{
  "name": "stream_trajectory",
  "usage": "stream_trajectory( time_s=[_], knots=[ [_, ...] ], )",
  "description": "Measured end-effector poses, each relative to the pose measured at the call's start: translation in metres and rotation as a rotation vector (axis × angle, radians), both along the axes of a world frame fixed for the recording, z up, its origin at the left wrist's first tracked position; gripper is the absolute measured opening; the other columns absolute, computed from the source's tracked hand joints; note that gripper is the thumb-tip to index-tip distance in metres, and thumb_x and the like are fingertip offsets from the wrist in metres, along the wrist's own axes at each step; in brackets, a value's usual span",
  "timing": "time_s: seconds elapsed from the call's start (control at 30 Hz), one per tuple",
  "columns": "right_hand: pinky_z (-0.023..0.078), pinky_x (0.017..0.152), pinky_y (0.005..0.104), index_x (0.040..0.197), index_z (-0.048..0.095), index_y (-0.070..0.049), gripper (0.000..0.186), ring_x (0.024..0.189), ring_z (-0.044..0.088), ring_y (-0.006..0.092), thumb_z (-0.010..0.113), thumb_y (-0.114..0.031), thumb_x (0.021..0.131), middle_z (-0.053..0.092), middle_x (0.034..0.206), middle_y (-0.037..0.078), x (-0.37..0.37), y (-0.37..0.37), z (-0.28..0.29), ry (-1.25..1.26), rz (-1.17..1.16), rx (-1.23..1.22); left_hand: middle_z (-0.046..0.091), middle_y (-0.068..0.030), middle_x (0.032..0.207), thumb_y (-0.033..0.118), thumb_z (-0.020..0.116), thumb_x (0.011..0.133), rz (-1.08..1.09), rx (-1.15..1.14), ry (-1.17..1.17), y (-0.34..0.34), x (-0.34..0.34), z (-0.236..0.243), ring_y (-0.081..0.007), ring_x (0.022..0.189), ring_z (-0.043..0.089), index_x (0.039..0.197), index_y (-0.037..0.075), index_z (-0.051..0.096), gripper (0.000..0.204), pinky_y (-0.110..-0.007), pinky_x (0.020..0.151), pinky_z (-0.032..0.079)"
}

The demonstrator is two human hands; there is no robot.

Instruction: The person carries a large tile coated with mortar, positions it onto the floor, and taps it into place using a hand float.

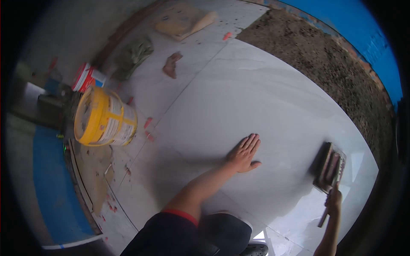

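Our left hand lies palm down on the large pale tile, its fingers stretched out nearly side by side and the thumb standing apart; it grips nothing and touches only that smooth face. Our right hand is wrapped around the handle of a flat rectangular trowel, out over the right part of the same tile. The trowel casts a dark shadow to its left, but we cannot tell whether its plate meets the surface or hangs just above it.

The step looks to us like settling the tile into its bed. To do it well, we should keep the left palm broad and steady so our weight is spread, keep the trowel's plate level so no corner chips the face, and work evenly rather than hard in one spot. The side beside the bare mortar probably wants the gentlest touch, since no neighbouring tile backs it there. Along the seam on the left, near the red clips, we would check by fingertip that both faces sit flush. The yellow bucket stands well apart, out of our way.
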State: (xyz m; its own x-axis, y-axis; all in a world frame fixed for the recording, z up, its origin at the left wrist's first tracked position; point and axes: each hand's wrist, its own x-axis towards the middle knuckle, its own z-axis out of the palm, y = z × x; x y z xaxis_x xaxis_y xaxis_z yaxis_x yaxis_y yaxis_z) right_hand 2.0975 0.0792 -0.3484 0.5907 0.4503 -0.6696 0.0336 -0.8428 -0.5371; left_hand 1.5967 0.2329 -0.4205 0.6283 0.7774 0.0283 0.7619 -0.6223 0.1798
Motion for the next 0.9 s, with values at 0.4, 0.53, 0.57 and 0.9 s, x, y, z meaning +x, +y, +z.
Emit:
stream_trajectory(
  time_s=[0.4,0.53,0.57,0.9],
  knots=[
    [0.032,0.045,0.0217,0.106,0.058,-0.010,0.045,0.055,0.036,0.0040,0.047,-0.054,0.104,0.040,0.070,-0.005,-0.033,0.112,0.082,-0.379,-0.095,0.886,0.016,-0.0251,0.164,0.058,0.047,0.096,0.426,-0.030,0.099,-0.008,-0.241,-0.012,-0.0359,0.154,0.010,0.153,-0.010,0.022,0.093,-0.044,0.126,0.008],
    [0.034,0.032,0.0321,0.082,0.049,-0.010,0.053,0.036,0.038,0.0130,0.045,-0.059,0.102,0.039,0.052,-0.002,-0.223,0.082,-0.042,0.064,0.234,0.063,0.018,-0.0252,0.164,0.057,0.052,0.094,0.424,-0.027,0.021,-0.007,-0.245,-0.011,-0.0355,0.154,0.011,0.152,-0.011,0.026,0.093,-0.043,0.126,0.008],
    [0.034,0.033,0.0317,0.080,0.048,-0.011,0.055,0.036,0.038,0.0134,0.045,-0.061,0.101,0.040,0.052,-0.002,-0.259,0.088,-0.045,0.130,0.216,0.077,0.018,-0.0252,0.164,0.057,0.052,0.094,0.433,0.000,0.007,-0.006,-0.248,-0.009,-0.0355,0.154,0.011,0.152,-0.011,0.026,0.093,-0.043,0.126,0.008],
    [0.028,0.034,0.0226,0.073,0.043,-0.015,0.055,0.037,0.034,0.0054,0.037,-0.059,0.105,0.035,0.050,-0.004,-0.384,0.149,0.141,0.103,0.539,0.667,0.016,-0.0256,0.164,0.051,0.048,0.096,0.703,-0.021,-0.021,-0.034,-0.280,-0.026,-0.0365,0.155,0.009,0.153,-0.011,0.021,0.088,-0.045,0.125,0.005]
  ],
)
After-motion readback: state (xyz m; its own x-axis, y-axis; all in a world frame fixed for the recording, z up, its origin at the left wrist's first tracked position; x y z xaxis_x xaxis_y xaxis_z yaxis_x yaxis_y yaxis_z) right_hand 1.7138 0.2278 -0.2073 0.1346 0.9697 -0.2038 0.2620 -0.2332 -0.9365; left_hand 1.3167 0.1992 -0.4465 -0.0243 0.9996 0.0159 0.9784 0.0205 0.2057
